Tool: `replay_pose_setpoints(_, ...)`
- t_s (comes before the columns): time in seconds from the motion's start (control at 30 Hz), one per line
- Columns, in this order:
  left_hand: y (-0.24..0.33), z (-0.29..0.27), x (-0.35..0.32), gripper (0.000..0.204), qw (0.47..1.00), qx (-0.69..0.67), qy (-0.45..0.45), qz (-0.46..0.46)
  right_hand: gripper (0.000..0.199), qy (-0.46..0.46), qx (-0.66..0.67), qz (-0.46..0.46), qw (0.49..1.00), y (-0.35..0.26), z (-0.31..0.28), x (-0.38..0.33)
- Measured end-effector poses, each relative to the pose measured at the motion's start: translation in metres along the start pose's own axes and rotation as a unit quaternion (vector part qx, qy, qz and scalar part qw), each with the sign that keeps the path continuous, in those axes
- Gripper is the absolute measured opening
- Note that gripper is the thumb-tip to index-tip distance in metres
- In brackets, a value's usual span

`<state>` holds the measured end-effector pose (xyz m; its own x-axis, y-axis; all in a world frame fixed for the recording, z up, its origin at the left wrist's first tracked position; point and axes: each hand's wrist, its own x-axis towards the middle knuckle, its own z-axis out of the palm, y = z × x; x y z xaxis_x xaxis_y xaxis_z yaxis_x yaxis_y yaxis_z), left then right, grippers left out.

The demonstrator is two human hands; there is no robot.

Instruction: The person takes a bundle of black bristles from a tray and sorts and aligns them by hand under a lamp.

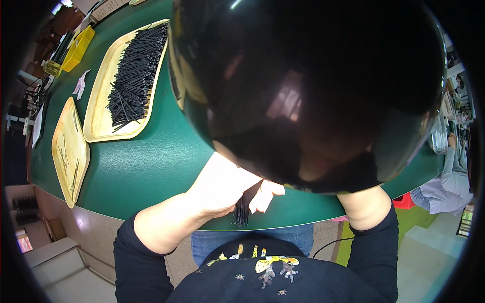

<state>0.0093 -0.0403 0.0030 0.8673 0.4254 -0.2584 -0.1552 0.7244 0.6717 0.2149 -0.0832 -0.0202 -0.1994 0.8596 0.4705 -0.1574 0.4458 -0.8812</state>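
My left hand point(220, 183) is closed round a bundle of thin black sticks point(242, 211) at the near edge of the green table. The bundle's lower ends hang out below the fingers, pointing toward me. A few fingertips point(265, 196) show just right of the bundle; which hand they belong to is unclear. A large glossy black dome point(323, 96) covers the upper right and hides the bundle's upper part. My right wrist point(365, 208) passes beneath the dome, so my right hand and whatever it touches are out of sight.
A cream tray point(101, 113) heaped with black sticks point(139, 76) lies on the green table point(131, 171). Left of it, another cream tray point(63, 146) holds several sticks. Beyond are a pink scrap point(81, 85) and a yellow bin point(78, 49). Another person's sleeve point(454, 174) shows far right.
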Motion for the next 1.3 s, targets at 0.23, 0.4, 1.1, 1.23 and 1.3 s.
replay_pose_setpoints(0.23,-0.001,0.001,0.002,0.025,0.998,-0.056,-0.030,0.027,0.012,-0.009,-0.127,0.043,0.991,-0.013,0.007,0.014)
replay_pose_setpoints(0.4,-0.003,0.004,-0.001,0.024,0.998,-0.054,-0.002,0.028,0.021,0.046,-0.092,0.020,0.995,-0.006,0.009,0.015)
replay_pose_setpoints(1.1,0.003,-0.033,0.027,0.027,0.924,-0.204,-0.070,0.317,0.052,0.086,0.254,0.087,0.959,-0.020,0.012,0.014)
replay_pose_setpoints(1.23,0.009,-0.013,0.014,0.012,0.945,0.104,0.204,0.235,0.048,0.138,0.371,0.133,0.909,-0.031,0.016,0.021)
replay_pose_setpoints(1.3,0.011,-0.004,0.006,0.009,0.958,0.197,0.187,0.094,0.033,0.116,0.276,0.152,0.942,-0.014,0.008,0.012)
